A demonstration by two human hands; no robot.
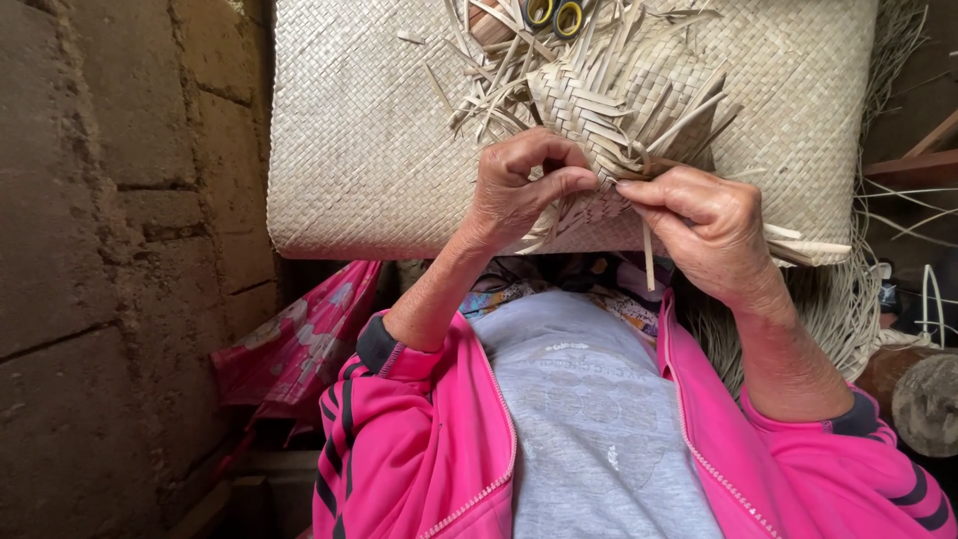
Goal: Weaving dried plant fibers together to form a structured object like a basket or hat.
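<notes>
Fingertips of the left hand (519,190) curled tight, thumb pressed over forefinger, pinching pale strips at the near edge of the small half-woven piece (609,110), probably to keep the last crossings from slipping loose. Fingers of the right hand (704,225) closed too, thumb and forefinger nipping a single strip (648,255) that hangs down from the same edge (drawn taut, by the look of it). Both hands close together, nearly touching, the small piece held up between them just above the lap, loose strip ends bristling outward where not yet worked in.

Behind and under it, a large finished woven mat (369,130), standing like a backdrop. At the top, yellow and black scissor handles (554,15) lying among the strips, within reach. Pink sleeves (409,439), a grey shirt (589,429), a rough block wall (110,250) alongside.
</notes>
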